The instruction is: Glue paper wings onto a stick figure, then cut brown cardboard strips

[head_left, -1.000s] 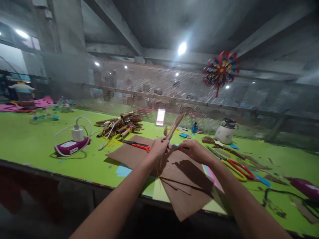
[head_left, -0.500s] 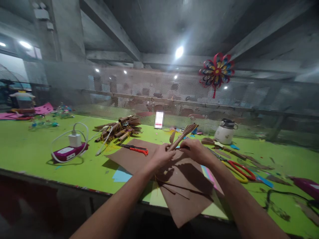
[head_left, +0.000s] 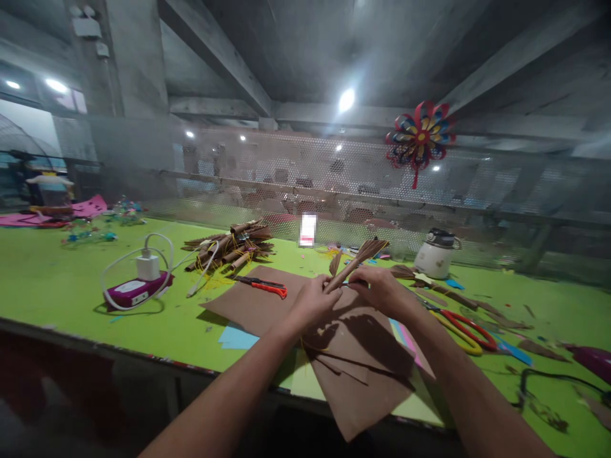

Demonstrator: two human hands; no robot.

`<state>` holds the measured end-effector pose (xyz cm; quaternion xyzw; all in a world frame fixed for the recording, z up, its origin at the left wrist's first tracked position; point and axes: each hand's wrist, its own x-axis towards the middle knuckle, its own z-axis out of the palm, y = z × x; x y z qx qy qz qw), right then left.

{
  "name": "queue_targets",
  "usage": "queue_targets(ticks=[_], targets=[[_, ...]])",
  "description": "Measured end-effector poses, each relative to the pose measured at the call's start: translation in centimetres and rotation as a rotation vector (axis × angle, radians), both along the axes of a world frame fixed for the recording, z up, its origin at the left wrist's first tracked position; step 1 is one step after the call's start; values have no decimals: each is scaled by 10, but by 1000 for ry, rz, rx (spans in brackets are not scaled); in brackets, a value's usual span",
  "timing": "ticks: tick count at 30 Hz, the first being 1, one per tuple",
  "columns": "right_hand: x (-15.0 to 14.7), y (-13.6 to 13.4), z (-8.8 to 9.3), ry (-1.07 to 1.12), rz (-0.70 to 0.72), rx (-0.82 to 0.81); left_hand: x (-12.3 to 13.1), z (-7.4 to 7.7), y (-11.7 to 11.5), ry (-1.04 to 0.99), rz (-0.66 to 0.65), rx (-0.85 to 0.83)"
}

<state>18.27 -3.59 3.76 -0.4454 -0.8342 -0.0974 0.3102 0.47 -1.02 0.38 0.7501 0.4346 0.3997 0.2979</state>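
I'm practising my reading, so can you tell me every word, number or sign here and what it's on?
None can be read for sure.
White upright rectangle at the back: blurred into blocks, with a reddish band low down; unreadable.
Purple power strip: a pale patch on top, too small and blurred to show any letters.
White jug: faint marks, too blurred to make out.

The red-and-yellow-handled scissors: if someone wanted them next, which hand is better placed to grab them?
Probably the right hand: the scissors lie on that side, nearer to it. The left hand is farther off and holds the rolled brown paper. Whether the right hand also holds something is unclear.
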Motion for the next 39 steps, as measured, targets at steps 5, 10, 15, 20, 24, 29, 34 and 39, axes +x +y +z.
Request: queue_targets(ticks=[5, 10, 15, 20, 24, 29, 34, 39], targets=[[-1, 1, -1, 24, 26, 13, -2, -2, 1, 179, 69, 177], [-2, 2, -2, 28, 28, 33, -3, -4, 1, 258, 125, 238], [-5, 2, -3, 42, 31, 59, -5, -4, -2, 310, 141, 296], [-6, 3, -6, 58, 43, 50, -5, 0, -6, 354, 174, 296], [-7, 3, -6, 73, 63, 57, -5, 4, -10, 382, 196, 302], [-9, 3, -6, 78, 57, 70, -6, 7, -13, 417, 214, 324], [-9, 4, -8, 70, 36, 65, -6, 10, -16, 420, 200, 296], [-9, 4, -8, 85, 37, 66, -6, 9, -15, 291, 175, 194]])
